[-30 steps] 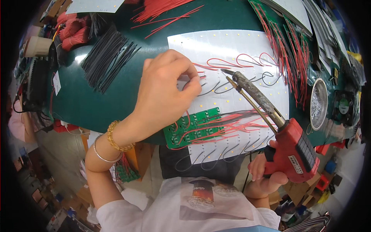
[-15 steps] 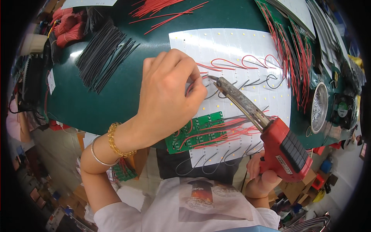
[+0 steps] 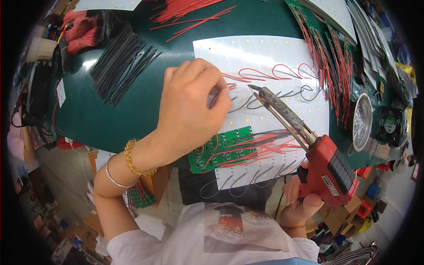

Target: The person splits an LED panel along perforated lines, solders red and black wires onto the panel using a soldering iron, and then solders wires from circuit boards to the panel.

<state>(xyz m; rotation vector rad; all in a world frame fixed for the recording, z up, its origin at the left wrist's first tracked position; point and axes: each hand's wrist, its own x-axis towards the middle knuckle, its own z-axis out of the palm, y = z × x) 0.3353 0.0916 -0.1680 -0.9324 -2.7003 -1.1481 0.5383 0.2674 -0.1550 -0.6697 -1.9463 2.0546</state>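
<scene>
My left hand (image 3: 187, 106) is closed in a pinch on a thin red wire (image 3: 214, 101), over the left part of a white LED board panel (image 3: 247, 55). The fingers hide most of that wire. My right hand (image 3: 301, 205) grips a red soldering gun (image 3: 329, 170) by its handle. The iron's dark tip (image 3: 254, 88) points up and left above the panel, a short way right of my left fingers. Looped red wires (image 3: 282, 70) and black wires (image 3: 309, 92) stand along the panel. A green circuit board (image 3: 240, 134) with red and black leads lies on its near part.
Bundles of black wires (image 3: 117, 66) and red wires (image 3: 187, 9) lie on the green tabletop (image 3: 128, 126). At right are wired green boards (image 3: 304, 22), a round metal dish (image 3: 363, 121) and a small fan (image 3: 392, 125). Cartons (image 3: 338, 216) stand on the floor.
The soldering gun has shifted right and slightly down, so its tip is now farther from my left fingers. My left hand has barely moved and keeps its pinch.
</scene>
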